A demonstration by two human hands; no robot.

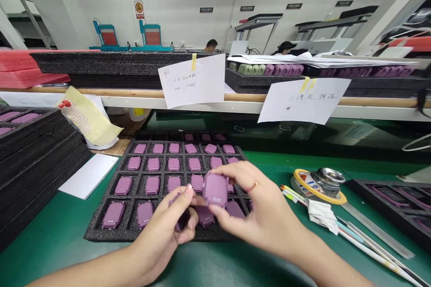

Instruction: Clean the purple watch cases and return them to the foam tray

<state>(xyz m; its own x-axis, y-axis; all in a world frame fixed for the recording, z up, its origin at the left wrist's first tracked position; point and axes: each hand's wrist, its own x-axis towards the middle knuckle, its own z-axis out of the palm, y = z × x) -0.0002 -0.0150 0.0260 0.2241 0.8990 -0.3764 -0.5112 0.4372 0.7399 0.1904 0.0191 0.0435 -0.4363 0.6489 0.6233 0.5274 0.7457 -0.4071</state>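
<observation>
Between the thumb and fingers of my right hand [266,202] is a purple smartwatch-like case [215,189], its flat face with small light marks turned toward me. My left hand [164,228] is closed around a second piece [182,219], purple-edged and dark inside, mostly hidden by the thumb and fingers. Both hands are above the front of a black foam tray [129,208]. Similar purple cases, such as one at the front left [113,214], lie in its compartments; my hands cover part of the front rows.
Black foam trays are stacked at the left [37,175], and another tray [397,206] stands at the right. Tape rolls [303,184], a metal-topped jar [328,180], a white cloth [322,215] and thin tools lie on the green table [269,166]. A shelf edge [242,105] crosses behind.
</observation>
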